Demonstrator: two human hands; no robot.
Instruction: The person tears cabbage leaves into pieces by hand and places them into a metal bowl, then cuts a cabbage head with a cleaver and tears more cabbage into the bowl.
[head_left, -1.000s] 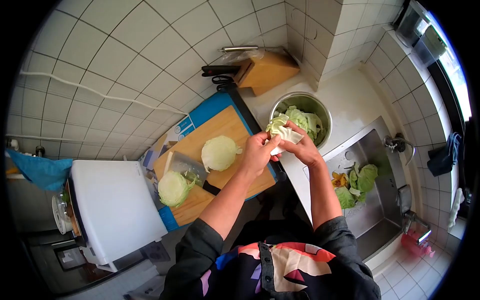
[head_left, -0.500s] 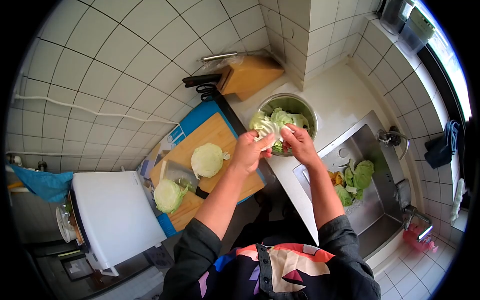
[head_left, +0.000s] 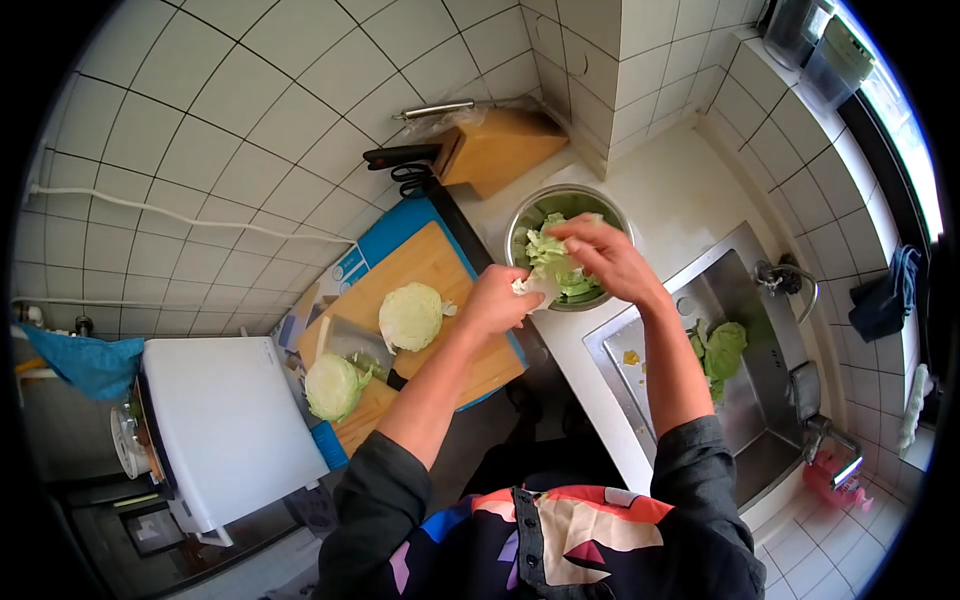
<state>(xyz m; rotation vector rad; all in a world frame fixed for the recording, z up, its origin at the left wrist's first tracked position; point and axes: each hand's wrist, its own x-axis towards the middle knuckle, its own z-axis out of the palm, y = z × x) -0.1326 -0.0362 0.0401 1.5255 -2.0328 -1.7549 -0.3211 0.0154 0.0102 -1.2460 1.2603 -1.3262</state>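
Observation:
My left hand [head_left: 497,301] is closed on a pale piece of cabbage leaf [head_left: 541,286] at the near edge of a steel bowl [head_left: 516,215]. Over the bowl's right side, my right hand [head_left: 612,262] has its fingers stretched out and apart, with no leaf visible in its grip. Torn cabbage pieces [head_left: 541,247] lie in the bowl, partly hidden by my hands. To the left, two cut cabbage pieces, one higher up [head_left: 411,316] and one lower down [head_left: 335,386], rest on a wooden cutting board [head_left: 430,262]. A broad-bladed knife [head_left: 352,343] lies between them.
Loose green leaves [head_left: 722,352] lie in the steel sink [head_left: 757,410] at right, near a faucet [head_left: 827,428]. Behind the board stand a wooden knife block [head_left: 515,150] and black-handled scissors [head_left: 412,178]. A white appliance [head_left: 232,420] is at left.
My hands have come apart: the right moved up and right over the bowl and its fingers opened. The left still holds a leaf piece. My right forearm now covers part of the sink leaves.

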